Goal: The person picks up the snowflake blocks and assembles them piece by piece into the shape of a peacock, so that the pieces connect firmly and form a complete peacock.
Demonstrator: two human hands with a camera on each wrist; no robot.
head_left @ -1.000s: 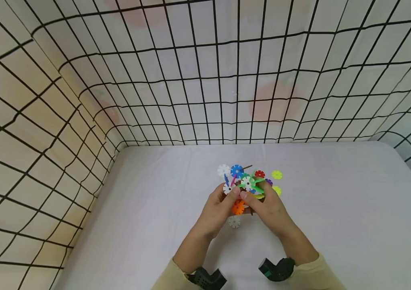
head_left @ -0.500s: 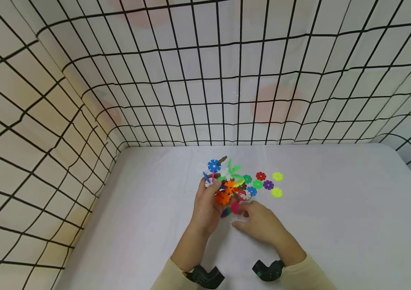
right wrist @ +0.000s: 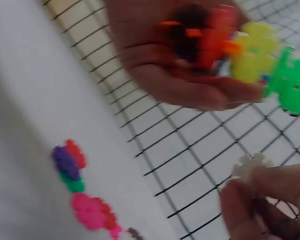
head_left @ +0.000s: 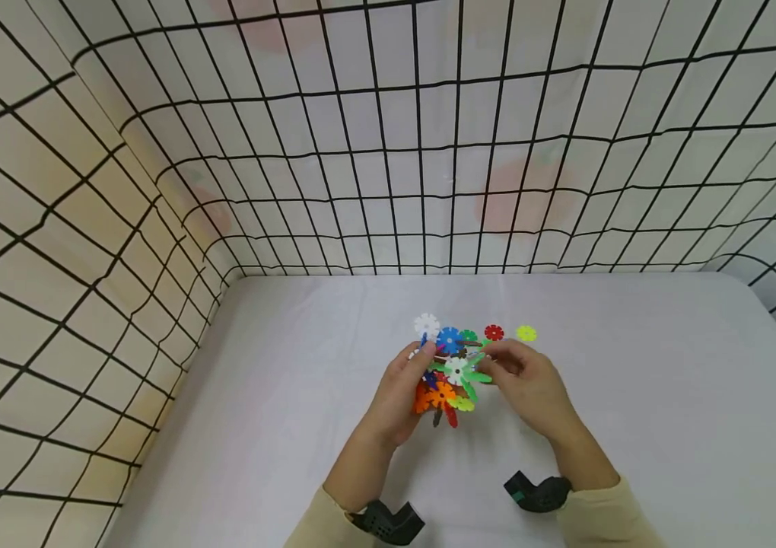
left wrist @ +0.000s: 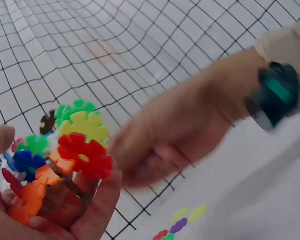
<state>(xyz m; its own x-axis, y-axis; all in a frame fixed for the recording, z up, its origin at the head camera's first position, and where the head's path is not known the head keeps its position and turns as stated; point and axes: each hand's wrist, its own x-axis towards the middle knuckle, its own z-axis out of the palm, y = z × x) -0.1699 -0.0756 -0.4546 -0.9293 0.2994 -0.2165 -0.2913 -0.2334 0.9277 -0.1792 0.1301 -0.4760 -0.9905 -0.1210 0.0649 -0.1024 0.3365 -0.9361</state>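
Note:
My left hand [head_left: 398, 399] grips a cluster of interlocked plastic snowflake discs [head_left: 441, 395], in orange, red, green, yellow, blue, white and brown. In the left wrist view a red disc [left wrist: 85, 155] faces the camera, and the fingers curl beneath the cluster. My right hand [head_left: 532, 388] is at the cluster's right side, by its green discs [head_left: 475, 376]. The right wrist view shows its thumb and fingers pinching a white snowflake disc [right wrist: 251, 164], apart from the cluster in that view. Fingers partly cover the white disc.
Loose discs lie on the white table beyond the hands, among them a red disc [head_left: 494, 332] and a yellow disc [head_left: 526, 333]. A purple disc [right wrist: 66, 162] and a pink disc [right wrist: 87, 211] also lie there. Black wire mesh [head_left: 450, 190] borders the table.
My right hand left the cluster, reached down to a white disc on the near table, and rose with it to the cluster's right side. My left hand tilted the cluster left, then back right.

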